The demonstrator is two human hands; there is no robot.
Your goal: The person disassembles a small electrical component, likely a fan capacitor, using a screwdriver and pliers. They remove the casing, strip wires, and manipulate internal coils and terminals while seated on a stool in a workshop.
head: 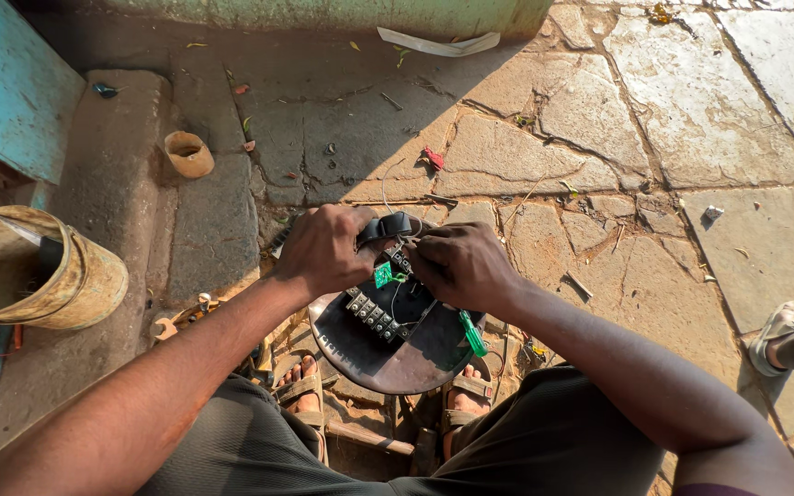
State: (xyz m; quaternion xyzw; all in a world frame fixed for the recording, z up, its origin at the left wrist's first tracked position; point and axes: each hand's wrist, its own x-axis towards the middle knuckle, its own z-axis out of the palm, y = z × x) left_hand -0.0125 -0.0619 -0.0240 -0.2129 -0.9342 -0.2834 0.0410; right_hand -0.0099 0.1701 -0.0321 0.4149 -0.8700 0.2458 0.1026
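The left hand closes its grip around a black curved plastic part at the top edge of a dark, rounded metal plate, fingers wrapped over it. The right hand sits just beside it, its fingertips pressed together on a thin pale wire that loops up over the stone floor. Between the two hands lies a small green circuit piece, and below it a black terminal block with a row of square contacts rests on the plate. A green-handled tool lies on the plate's right rim, under the right wrist. The plate rests above the person's sandalled feet.

On the left, a worn yellowish tin can lies tilted on its side on a stone ledge; a dark object shows inside it, too shadowed to tell what it is. Further back on the ledge stands a small tan ring-shaped cup, whose contents cannot be made out. Another person's sandalled foot shows at the right edge.
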